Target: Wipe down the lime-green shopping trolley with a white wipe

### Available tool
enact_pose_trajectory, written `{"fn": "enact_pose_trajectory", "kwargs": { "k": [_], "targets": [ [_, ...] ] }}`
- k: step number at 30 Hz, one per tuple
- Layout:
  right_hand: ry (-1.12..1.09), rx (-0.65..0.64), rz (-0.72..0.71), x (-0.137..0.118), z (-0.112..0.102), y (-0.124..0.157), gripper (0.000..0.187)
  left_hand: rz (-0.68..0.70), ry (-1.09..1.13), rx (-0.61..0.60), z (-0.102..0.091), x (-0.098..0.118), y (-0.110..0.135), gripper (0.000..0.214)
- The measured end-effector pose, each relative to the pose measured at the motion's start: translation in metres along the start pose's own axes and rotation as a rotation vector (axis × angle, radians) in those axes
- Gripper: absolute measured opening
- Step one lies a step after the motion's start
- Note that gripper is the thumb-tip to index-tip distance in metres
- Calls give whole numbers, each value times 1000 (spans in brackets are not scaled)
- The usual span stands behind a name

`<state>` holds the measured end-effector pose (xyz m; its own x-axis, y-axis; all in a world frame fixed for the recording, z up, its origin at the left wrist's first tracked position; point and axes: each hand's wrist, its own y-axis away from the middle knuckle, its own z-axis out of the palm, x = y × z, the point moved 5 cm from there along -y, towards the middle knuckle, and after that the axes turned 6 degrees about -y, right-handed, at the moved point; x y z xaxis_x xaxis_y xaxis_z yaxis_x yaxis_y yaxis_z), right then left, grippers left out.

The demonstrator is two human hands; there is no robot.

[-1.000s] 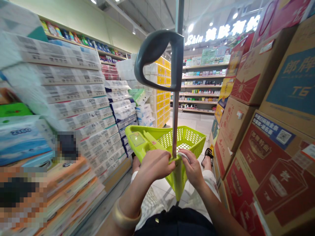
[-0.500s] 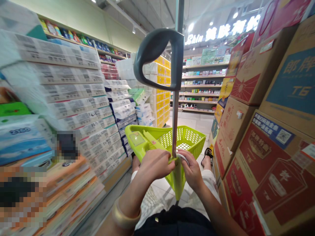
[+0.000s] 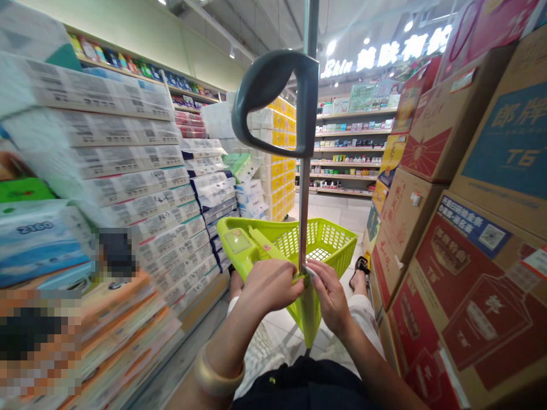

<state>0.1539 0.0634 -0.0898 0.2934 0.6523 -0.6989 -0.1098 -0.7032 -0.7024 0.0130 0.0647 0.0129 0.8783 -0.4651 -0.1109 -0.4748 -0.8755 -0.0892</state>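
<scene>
In front of me stands a lime-green shopping basket (image 3: 331, 242) with lattice sides. A metal pull rod (image 3: 305, 210) rises from its near edge to a dark grey loop handle (image 3: 239, 97). My left hand (image 3: 273, 285) is closed round the green rim just left of the rod, fingertips curled over it. Just right of the rod, my right hand (image 3: 331, 293) pinches a thin white cloth (image 3: 311, 272), mostly hidden by the fingers, against the rim. Whether it is cloth or tissue is hard to tell.
Stacked white tissue packs (image 3: 141, 165) line the left side. Cardboard cartons (image 3: 482, 273) are piled close on the right. Ahead, shelves (image 3: 346, 154) hold many small goods beyond a tiled floor. My feet, one in a black sandal (image 3: 361, 267), flank the basket.
My right hand has shifted slightly in toward the rod, its fingers straighter and flatter over the white cloth, which shows less now. My left hand and the basket have stayed put.
</scene>
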Motion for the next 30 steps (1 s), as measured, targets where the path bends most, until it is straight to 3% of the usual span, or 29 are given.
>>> {"fn": "enact_pose_trajectory", "kwargs": {
  "k": [7,14,21,30],
  "targets": [
    [90,75,58,20,-7,-5,29,-1,-8,-19,-2,1,1,36],
    [44,10,-2,0,-1,0,29,3,-6,-1,-1,1,1,36],
    [40,70,38,19,-6,-6,27,-4,-13,-13,-1,1,0,37],
    [-12,15,-17,7,-3,-3,28,5,-5,-7,-1,1,1,36]
  ]
}}
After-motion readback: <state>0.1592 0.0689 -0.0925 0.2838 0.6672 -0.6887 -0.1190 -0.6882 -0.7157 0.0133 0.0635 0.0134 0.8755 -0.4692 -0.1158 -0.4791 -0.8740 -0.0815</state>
